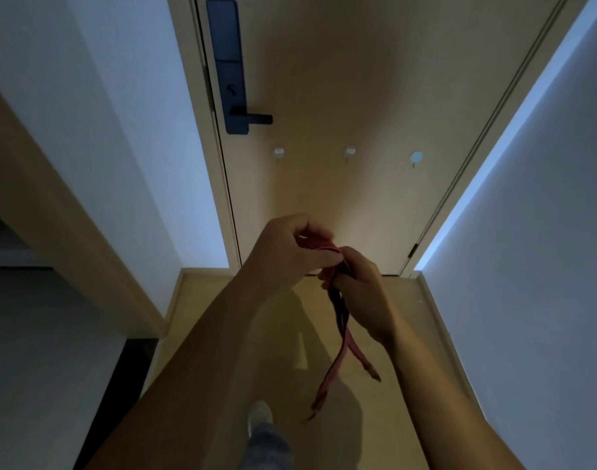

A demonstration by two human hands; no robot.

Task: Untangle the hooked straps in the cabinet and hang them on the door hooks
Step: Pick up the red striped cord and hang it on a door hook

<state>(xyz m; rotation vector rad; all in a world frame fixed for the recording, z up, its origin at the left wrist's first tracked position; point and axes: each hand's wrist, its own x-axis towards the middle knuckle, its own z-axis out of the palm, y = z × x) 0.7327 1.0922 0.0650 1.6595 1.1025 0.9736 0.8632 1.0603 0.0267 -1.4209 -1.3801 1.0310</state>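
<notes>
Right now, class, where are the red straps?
In the head view, the red straps sit below centre, gripped by the left hand and the right hand in front of the door, beneath its three hooks, with ends dangling toward the floor.

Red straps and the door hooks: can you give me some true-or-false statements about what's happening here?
1. The left hand and the right hand both grip the red straps. True.
2. One strap already hangs on a hook. False: all three door hooks are bare.
3. The dark door handle sits above and to the left of the hooks. True.
4. The left hand rests on the door handle. False: it holds the straps, well below the handle.
</notes>
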